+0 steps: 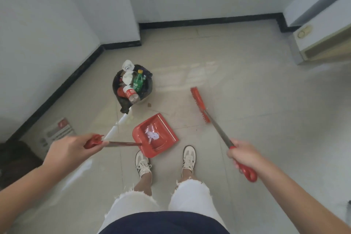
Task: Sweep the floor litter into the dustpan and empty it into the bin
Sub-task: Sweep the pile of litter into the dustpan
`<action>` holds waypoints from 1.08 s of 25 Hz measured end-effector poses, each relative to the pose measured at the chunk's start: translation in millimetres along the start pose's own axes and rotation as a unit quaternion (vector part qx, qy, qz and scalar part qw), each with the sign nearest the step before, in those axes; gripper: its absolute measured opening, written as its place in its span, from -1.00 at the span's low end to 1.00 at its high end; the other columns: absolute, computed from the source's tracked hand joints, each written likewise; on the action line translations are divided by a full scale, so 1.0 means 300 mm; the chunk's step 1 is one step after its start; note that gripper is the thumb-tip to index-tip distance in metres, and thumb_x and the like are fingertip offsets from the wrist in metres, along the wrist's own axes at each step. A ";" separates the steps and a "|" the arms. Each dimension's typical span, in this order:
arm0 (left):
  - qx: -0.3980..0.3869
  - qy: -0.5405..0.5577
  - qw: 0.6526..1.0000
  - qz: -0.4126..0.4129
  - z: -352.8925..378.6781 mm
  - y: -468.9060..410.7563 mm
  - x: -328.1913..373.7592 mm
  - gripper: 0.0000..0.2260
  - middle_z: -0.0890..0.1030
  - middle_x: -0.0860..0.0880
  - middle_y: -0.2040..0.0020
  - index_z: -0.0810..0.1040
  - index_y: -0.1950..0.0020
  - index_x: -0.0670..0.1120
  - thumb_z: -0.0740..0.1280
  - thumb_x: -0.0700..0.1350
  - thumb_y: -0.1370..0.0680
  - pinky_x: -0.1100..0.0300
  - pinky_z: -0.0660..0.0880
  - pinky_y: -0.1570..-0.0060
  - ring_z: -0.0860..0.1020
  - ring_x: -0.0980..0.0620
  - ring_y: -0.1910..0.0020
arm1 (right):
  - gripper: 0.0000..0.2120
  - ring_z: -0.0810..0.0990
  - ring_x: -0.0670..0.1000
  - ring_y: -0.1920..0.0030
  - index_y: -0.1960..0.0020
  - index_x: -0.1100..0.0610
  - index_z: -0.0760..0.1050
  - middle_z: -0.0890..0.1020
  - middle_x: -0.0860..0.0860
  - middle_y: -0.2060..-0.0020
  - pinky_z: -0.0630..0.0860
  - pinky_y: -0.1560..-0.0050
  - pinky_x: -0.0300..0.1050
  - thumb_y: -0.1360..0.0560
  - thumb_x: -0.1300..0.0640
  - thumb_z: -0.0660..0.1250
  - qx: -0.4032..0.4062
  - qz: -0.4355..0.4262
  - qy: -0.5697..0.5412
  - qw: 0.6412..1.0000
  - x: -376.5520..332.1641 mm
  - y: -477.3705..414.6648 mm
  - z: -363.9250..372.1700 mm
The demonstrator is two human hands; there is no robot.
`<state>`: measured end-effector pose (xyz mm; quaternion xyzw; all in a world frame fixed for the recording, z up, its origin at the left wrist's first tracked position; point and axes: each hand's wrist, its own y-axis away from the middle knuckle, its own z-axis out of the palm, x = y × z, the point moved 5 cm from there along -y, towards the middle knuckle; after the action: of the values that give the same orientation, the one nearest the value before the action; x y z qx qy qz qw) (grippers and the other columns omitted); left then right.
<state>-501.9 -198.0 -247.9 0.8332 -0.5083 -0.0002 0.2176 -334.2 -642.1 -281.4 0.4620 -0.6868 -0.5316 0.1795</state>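
Both hands are closed around red tool grips. The left hand point(76, 148) grips the red end of the dustpan handle point(121, 144), a thin dark rod running right to the red dustpan point(168, 139). The right hand point(245, 156) grips the red grip of the broom handle point(220, 133), which slants away to the far left and ends in the red broom head point(199, 103).

The dustpan sits just beyond the left shoe point(142, 163), with the right shoe point(189, 157) near its right corner; whether it rests on the floor cannot be told. Crumpled white paper point(152, 135) lies inside it. The broom head is apart from the dustpan, to its far right, and blurred.

Farther off and to the left stands the bin point(115, 83), lined with a black bag and heaped above its rim: a green bottle point(138, 81), a clear bottle with a red label point(132, 94) and white wrappers point(128, 66). A white pole point(115, 125) slants from the bin's near side toward the left hand. A small brown scrap point(149, 104) lies on the tiles just right of the bin. At the left wall a printed sign point(57, 133) lies on the floor.
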 end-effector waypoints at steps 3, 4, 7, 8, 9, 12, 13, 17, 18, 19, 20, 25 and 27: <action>0.041 0.008 0.995 -0.089 0.003 0.116 0.018 -0.73 0.65 0.10 0.37 0.71 0.06 0.11 0.45 0.24 -0.38 0.24 0.42 0.44 0.58 0.03 0.39 | -0.86 0.34 -0.02 0.76 0.07 0.25 0.42 0.44 0.07 0.68 0.25 0.70 -0.34 -0.42 0.39 0.17 0.013 -0.050 0.078 0.996 -0.182 -0.207 -0.038; 0.051 0.012 0.992 -0.117 0.017 0.150 0.031 -0.73 0.66 0.08 0.34 0.71 0.05 0.10 0.45 0.24 -0.39 0.23 0.43 0.41 0.62 -0.01 0.33 | -0.87 0.35 -0.02 0.76 0.06 0.24 0.40 0.46 0.10 0.65 0.26 0.71 -0.34 -0.42 0.39 0.16 0.009 -0.063 0.109 0.992 -0.236 -0.266 -0.029; 0.063 0.027 0.973 -0.221 0.078 0.212 0.062 -0.73 0.67 0.07 0.27 0.67 0.06 0.11 0.38 0.27 -0.45 0.17 0.45 0.33 0.62 -0.04 0.22 | -0.77 0.44 0.06 0.69 -0.05 0.31 0.38 0.51 0.11 0.65 0.36 0.67 -0.25 -0.41 0.37 0.12 -0.014 -0.095 0.223 0.970 -0.352 -0.397 0.023; 0.065 0.027 0.967 -0.244 0.100 0.228 0.061 -0.72 0.67 0.05 0.25 0.66 0.06 0.10 0.36 0.28 -0.46 0.16 0.47 0.30 0.63 -0.06 0.20 | -0.73 0.47 0.09 0.65 -0.09 0.31 0.37 0.52 0.11 0.64 0.39 0.65 -0.22 -0.40 0.37 0.10 -0.023 -0.104 0.257 0.960 -0.379 -0.419 0.049; 0.067 0.023 0.963 -0.261 0.119 0.242 0.058 -0.70 0.67 0.03 0.24 0.65 0.06 0.10 0.35 0.29 -0.47 0.15 0.49 0.27 0.63 -0.08 0.19 | -0.69 0.51 0.13 0.59 -0.12 0.30 0.35 0.54 0.14 0.60 0.42 0.62 -0.19 -0.39 0.37 0.08 -0.037 -0.115 0.285 0.951 -0.398 -0.427 0.080; 0.056 0.029 0.957 -0.282 0.166 0.265 0.053 -0.69 0.66 0.00 0.24 0.62 0.13 0.06 0.31 0.29 -0.48 0.13 0.49 0.24 0.63 -0.11 0.16 | -0.63 0.58 0.23 0.44 -0.16 0.28 0.30 0.56 0.24 0.46 0.50 0.55 -0.08 -0.37 0.37 0.04 -0.084 -0.129 0.355 0.922 -0.366 -0.347 0.181; 0.050 0.036 0.957 -0.284 0.182 0.265 0.057 -0.67 0.66 0.00 0.24 0.61 0.14 0.04 0.30 0.29 -0.49 0.14 0.47 0.24 0.63 -0.12 0.15 | -0.63 0.58 0.23 0.47 -0.15 0.25 0.29 0.56 0.25 0.47 0.51 0.58 -0.03 -0.35 0.37 0.03 -0.095 -0.124 0.366 0.918 -0.326 -0.311 0.211; 0.054 0.049 0.953 -0.295 0.215 0.264 0.046 -0.63 0.60 0.03 0.29 0.57 0.17 0.01 0.27 0.30 -0.51 0.17 0.34 0.32 0.59 -0.08 0.20 | -0.50 0.56 0.17 0.49 -0.29 0.17 0.31 0.55 0.13 0.41 0.55 0.45 -0.04 -0.35 0.33 0.05 -0.124 -0.119 0.405 0.898 -0.164 -0.125 0.344; 0.056 0.043 0.957 -0.282 0.221 0.264 0.045 -0.64 0.59 0.04 0.31 0.57 0.18 0.02 0.27 0.30 -0.50 0.18 0.34 0.34 0.58 -0.08 0.22 | -0.45 0.61 0.18 0.40 -0.37 0.16 0.27 0.58 0.13 0.31 0.58 0.34 -0.01 -0.37 0.31 0.08 -0.131 -0.127 0.415 0.891 -0.140 -0.091 0.381; 0.057 0.031 0.962 -0.266 0.229 0.265 0.047 -0.65 0.57 0.04 0.33 0.58 0.18 0.03 0.28 0.30 -0.50 0.18 0.33 0.35 0.59 -0.08 0.23 | -0.41 0.66 0.22 0.26 -0.44 0.16 0.23 0.61 0.15 0.17 0.59 0.21 0.01 -0.40 0.30 0.10 -0.141 -0.137 0.427 0.882 -0.123 -0.055 0.416; 0.061 0.024 0.966 -0.248 0.234 0.262 0.054 -0.66 0.56 0.04 0.34 0.59 0.18 0.03 0.30 0.29 -0.49 0.19 0.31 0.36 0.60 -0.09 0.22 | -0.40 0.66 0.24 0.09 -0.46 0.15 0.21 0.60 0.16 0.05 0.58 0.09 0.01 -0.42 0.28 0.11 -0.148 -0.148 0.443 0.872 -0.115 -0.030 0.439; 0.105 0.021 0.978 -0.181 0.230 0.272 0.087 -0.67 0.63 -0.02 0.34 0.65 0.19 -0.06 0.40 0.21 -0.47 0.21 0.30 0.39 0.63 -0.13 0.28 | -0.49 0.57 0.01 0.36 -0.32 -0.13 0.40 0.46 -0.05 0.31 0.38 0.47 -0.32 -0.43 0.24 0.12 -0.169 -0.164 0.454 0.859 -0.055 0.112 0.383; 0.102 0.040 0.971 -0.213 0.226 0.306 0.051 -0.67 0.65 -0.02 0.28 0.65 0.13 -0.03 0.37 0.23 -0.48 0.18 0.34 0.34 0.64 -0.13 0.21 | -0.35 0.60 -0.08 0.42 -0.32 -0.37 0.35 0.57 -0.08 0.25 0.46 0.47 -0.32 -0.39 0.23 0.11 -0.166 -0.155 0.415 0.881 0.001 0.172 0.321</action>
<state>-587.1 -271.3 -272.6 0.9393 -0.3075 0.0390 0.1470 -428.3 -587.5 -270.7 0.7043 -0.3706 -0.4181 0.4379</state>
